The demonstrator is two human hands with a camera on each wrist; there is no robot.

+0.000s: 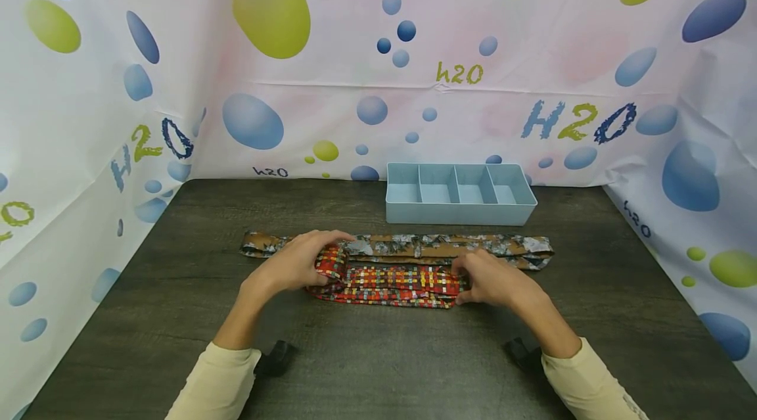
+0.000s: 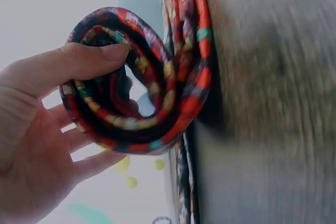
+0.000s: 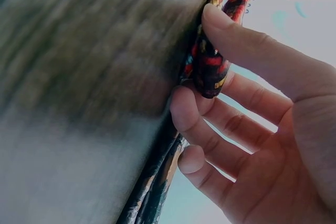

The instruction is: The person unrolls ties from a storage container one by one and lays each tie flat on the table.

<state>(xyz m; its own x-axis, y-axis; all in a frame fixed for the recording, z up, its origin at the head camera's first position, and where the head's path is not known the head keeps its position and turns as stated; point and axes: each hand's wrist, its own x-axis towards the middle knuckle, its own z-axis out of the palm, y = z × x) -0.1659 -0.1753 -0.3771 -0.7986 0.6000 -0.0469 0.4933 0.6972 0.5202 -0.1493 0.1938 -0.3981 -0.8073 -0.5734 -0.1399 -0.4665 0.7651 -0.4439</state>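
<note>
A red checked necktie (image 1: 402,285) lies folded in layers across the middle of the table, its left end rolled into a coil. My left hand (image 1: 296,262) grips that coil (image 2: 157,132); the left wrist view shows the thumb over its open side and the fingers around the back. At the other end, my right hand (image 1: 491,279) holds the folded end (image 3: 210,77) between thumb and fingers. Just behind lies a brown floral necktie (image 1: 437,246), folded lengthwise and flat, partly hidden by my left hand.
A light blue tray (image 1: 461,213) with several compartments stands at the back of the dark wooden table (image 1: 367,367). A white printed sheet (image 1: 331,25) hangs behind the table and along both sides.
</note>
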